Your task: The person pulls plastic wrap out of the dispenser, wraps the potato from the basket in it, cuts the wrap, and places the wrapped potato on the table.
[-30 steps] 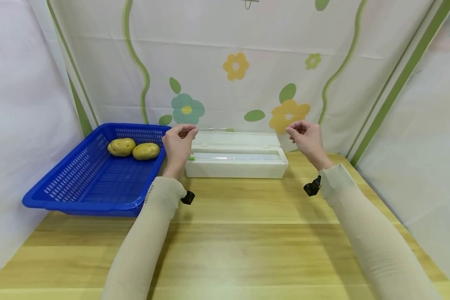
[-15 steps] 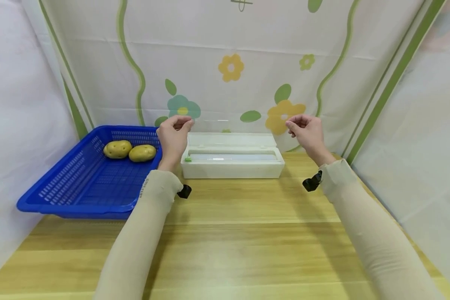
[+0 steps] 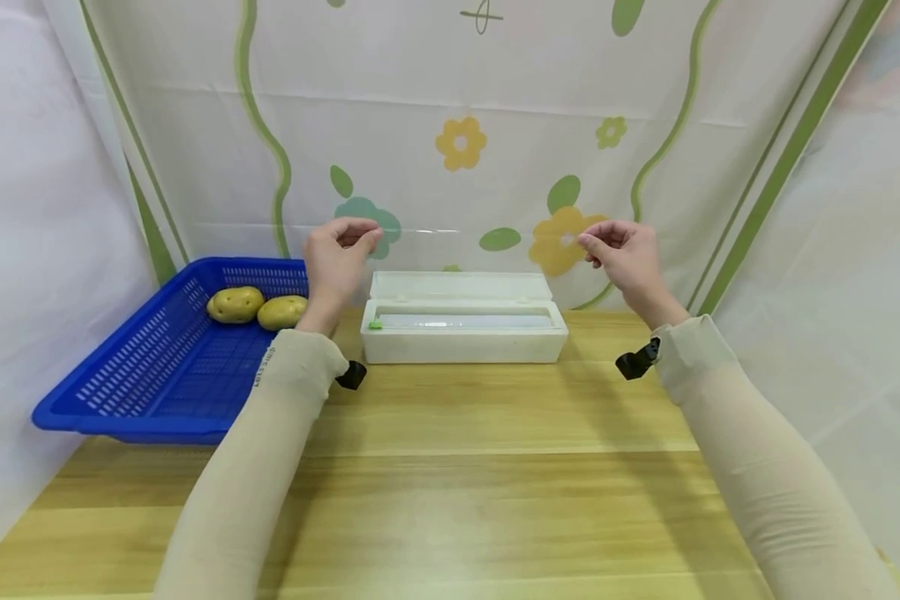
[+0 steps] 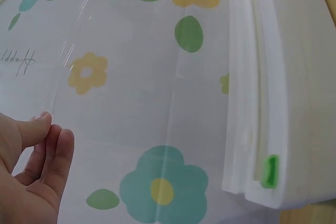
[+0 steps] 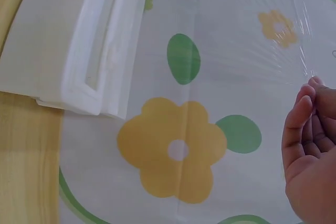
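A thin clear sheet of plastic wrap (image 3: 435,231) stretches between my two raised hands. My left hand (image 3: 334,260) pinches its left corner between thumb and fingertips. At the other corner my right hand (image 3: 632,260) pinches it the same way; fine creases fan out from those fingertips in the right wrist view. Below and between the hands stands a white plastic wrap dispenser box (image 3: 465,347), its lid (image 3: 461,285) raised at the back. Inside lies a pale roll, and a small green slider (image 4: 270,171) sits at the box's left end.
A blue plastic basket (image 3: 131,429) stands on the left of the wooden table (image 3: 457,500). Two potatoes (image 3: 236,305) lie in its far part, the right one partly behind my left wrist. A flower-print cloth (image 3: 390,142) hangs right behind the box.
Both hands have risen a little, and the left has moved left, so they are farther apart. The stretched edge of plastic wrap has gone up with them, away from the box.
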A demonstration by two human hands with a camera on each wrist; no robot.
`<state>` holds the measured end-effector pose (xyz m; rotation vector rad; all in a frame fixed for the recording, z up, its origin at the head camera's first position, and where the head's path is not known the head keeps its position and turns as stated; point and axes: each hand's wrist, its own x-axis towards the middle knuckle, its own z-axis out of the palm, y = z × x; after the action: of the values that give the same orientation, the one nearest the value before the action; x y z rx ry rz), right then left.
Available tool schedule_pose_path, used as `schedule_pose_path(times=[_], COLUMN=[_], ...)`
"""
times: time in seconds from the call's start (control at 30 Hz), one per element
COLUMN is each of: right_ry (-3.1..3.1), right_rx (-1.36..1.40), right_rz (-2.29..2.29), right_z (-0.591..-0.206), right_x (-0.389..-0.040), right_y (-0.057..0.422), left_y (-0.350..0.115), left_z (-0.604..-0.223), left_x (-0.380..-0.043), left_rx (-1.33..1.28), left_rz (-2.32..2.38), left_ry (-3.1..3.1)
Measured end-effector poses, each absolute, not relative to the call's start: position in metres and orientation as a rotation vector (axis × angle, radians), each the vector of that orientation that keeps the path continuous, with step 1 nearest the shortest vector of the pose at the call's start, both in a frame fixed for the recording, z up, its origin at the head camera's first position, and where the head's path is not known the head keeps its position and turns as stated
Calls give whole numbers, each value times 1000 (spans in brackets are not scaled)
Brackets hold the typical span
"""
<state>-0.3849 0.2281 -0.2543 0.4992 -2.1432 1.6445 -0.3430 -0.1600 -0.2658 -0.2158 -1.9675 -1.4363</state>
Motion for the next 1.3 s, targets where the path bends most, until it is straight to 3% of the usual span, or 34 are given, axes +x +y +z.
schedule_pose_path(times=[0.63,1.3], right_ry=[-1993,-1879], right_rx=[578,644], right_rz=[1738,1758], right_z=[-219,-185], right_x=[-380,-374], right_y=[224,221], left_y=[-172,-169], left_z=[-220,-194], left_x=[-346,-341], left_rx=[-354,-315], left_rz=[-1370,-1365], left_ry=[-1971,-1944])
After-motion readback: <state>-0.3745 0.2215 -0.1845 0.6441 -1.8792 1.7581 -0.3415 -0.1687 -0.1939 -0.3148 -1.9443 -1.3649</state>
